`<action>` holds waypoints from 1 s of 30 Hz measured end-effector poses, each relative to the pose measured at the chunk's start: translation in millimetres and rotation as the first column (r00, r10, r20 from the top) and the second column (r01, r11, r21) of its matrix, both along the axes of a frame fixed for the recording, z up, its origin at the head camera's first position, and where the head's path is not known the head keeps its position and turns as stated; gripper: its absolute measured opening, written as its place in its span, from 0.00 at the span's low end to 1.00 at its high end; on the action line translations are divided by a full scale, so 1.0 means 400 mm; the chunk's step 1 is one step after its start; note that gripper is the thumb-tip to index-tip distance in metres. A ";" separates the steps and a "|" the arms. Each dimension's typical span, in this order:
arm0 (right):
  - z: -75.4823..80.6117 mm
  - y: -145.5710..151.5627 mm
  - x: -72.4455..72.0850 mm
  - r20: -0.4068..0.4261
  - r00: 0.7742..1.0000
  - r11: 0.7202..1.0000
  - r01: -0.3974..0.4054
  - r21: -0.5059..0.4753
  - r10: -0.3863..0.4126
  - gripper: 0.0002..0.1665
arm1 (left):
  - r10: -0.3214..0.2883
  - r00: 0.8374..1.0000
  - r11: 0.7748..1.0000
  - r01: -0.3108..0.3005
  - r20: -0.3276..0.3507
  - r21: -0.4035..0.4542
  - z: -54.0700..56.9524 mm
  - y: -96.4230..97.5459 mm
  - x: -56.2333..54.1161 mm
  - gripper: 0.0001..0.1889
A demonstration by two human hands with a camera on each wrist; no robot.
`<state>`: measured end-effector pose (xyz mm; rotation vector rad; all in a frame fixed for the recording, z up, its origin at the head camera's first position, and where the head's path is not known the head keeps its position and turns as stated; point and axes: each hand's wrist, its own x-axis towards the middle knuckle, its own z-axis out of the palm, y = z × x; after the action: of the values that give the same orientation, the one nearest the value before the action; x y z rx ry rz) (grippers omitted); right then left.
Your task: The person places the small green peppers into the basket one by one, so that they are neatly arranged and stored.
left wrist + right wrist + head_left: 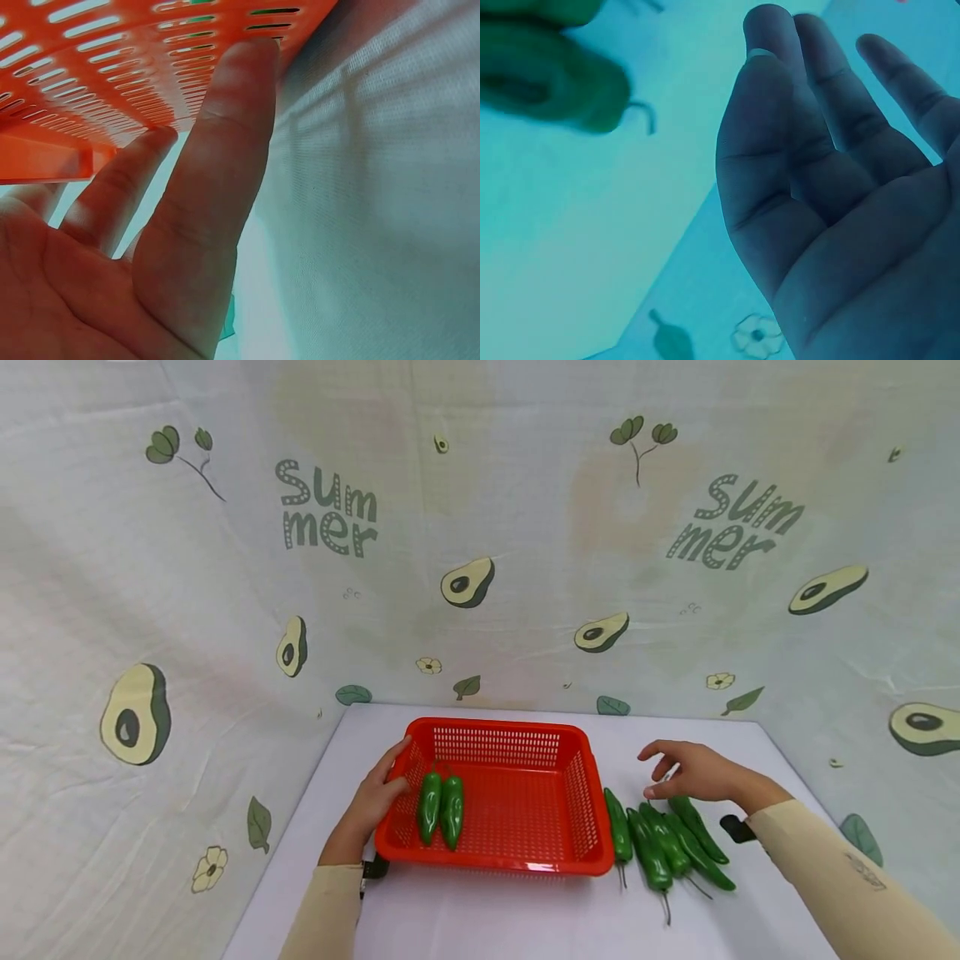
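Observation:
A red plastic basket [495,862] with slotted walls stands on the white table, and two green peppers [452,810] lie side by side in its left part. My left hand [372,795] rests at the basket's left side. In the left wrist view, its fairly straight fingers [217,142] touch the slotted outer wall. Several green chili peppers [651,852] lie on the table right of the basket, thin stems toward the near edge. Over their far ends hovers my right hand [697,770], fingers loosely bent and spread. The right wrist view shows nothing held in it.
The table [480,918] has a pale cover and borders a cloth backdrop [525,643] printed with avocados, leaves and lettering. This cloth rises behind the table and on both sides. The basket's right wall [583,802] stands close to the leftmost loose pepper [618,827].

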<state>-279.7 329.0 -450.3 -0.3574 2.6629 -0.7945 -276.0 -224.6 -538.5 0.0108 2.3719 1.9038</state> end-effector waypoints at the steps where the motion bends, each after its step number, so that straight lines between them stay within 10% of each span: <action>1: -0.007 0.014 0.006 -0.001 1.000 1.000 -0.004 0.003 0.004 0.40 | 0.005 1.000 1.000 -0.005 0.003 0.003 -0.001 0.000 0.001 0.41; 30: -0.168 0.222 0.063 0.068 0.992 0.989 0.114 -0.091 -0.108 0.41 | 0.008 1.000 1.000 -0.008 0.008 -0.014 -0.002 0.004 0.007 0.41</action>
<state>-254.3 417.8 -517.7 -0.2045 2.6107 -0.9518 -273.4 -223.1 -539.2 -0.0080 2.3834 1.8869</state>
